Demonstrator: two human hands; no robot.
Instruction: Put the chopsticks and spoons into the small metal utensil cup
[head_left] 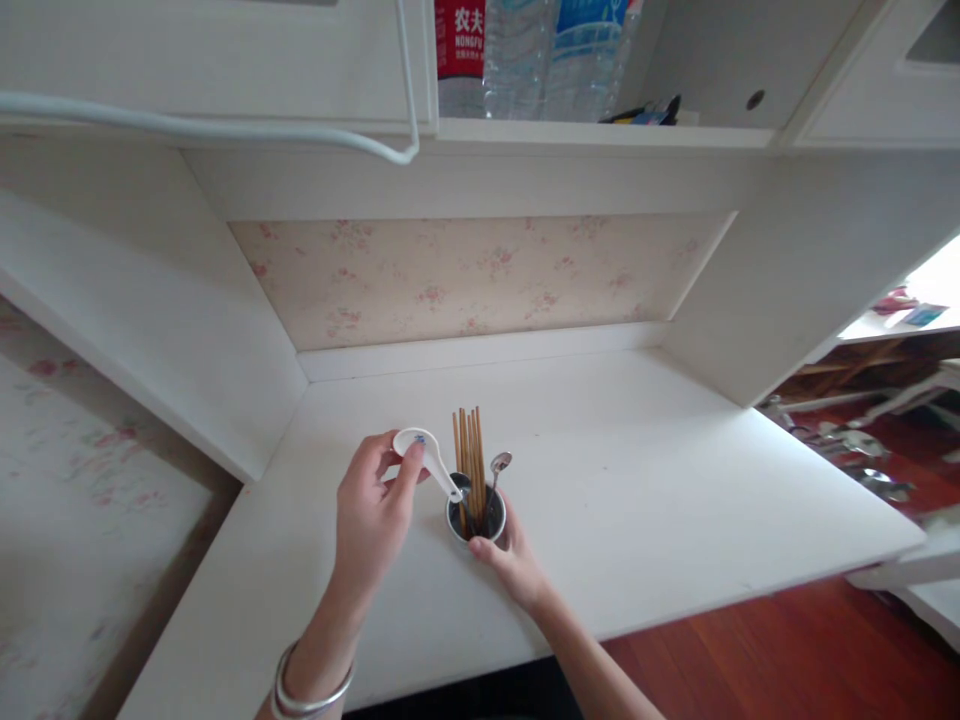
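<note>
Between thumb and fingers, my left hand point(382, 495) pinches a white soup spoon point(433, 462) by its bowl, which carries a small blue mark. The spoon's handle slants down to the right, its tip over the rim of a round metal cup point(454, 525). Wrapped round the right side of that cup is my right hand point(514, 560), closed on it. Several wooden chopsticks point(470, 455) stand upright in the cup. A metal spoon point(500, 463) leans to the right in it, and another dark spoon shape sits by the spoon handle's tip, partly hidden.
The cup stands on a white desktop point(637, 480). Above is a shelf point(600, 133) with plastic water bottles point(517, 60). A white cable point(225, 128) hangs at the upper left. Side panels point(787, 250) close in the desk, and a red wooden floor point(750, 650) lies at lower right.
</note>
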